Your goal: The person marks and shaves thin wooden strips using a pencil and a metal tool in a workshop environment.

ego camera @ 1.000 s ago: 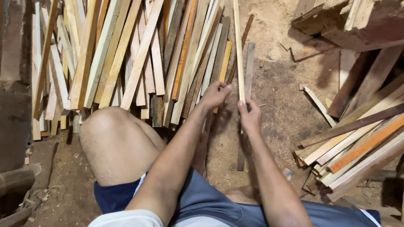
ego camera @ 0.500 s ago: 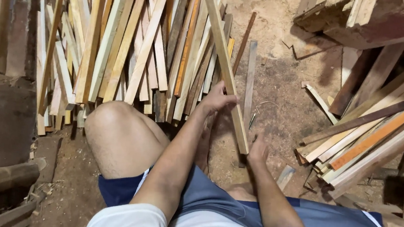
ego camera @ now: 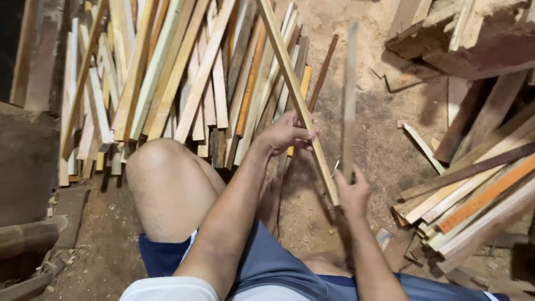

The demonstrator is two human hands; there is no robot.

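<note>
Hands on two wooden slats, seated person, head view looking down. Left hand (ego camera: 288,135) clamped around a long pale slat (ego camera: 285,68), gripping it near its lower third; slat runs diagonally from top centre down to the right, lower end reaching just beside the right hand. Right hand (ego camera: 354,193) closed on the bottom of a second, thinner slat (ego camera: 349,99), which stands nearly upright and is motion-blurred, so its upper end is hard to read. The two slats sit close at the bottom, near the right hand, and spread apart toward the top. Hands apart from each other, left higher in frame, right lower.

Left pile of slats (ego camera: 158,70): many pale and orange-brown strips lying roughly parallel on the dirt floor (ego camera: 384,148), ends near the bare knee (ego camera: 162,173). Right pile of slats (ego camera: 497,177): fanned strips, one bright orange, well apart from the left pile. Dark rough timber (ego camera: 503,42) at top right above that pile. Round log (ego camera: 1,243) at lower left. Person wears blue shorts (ego camera: 282,274) and a white shirt.
</note>
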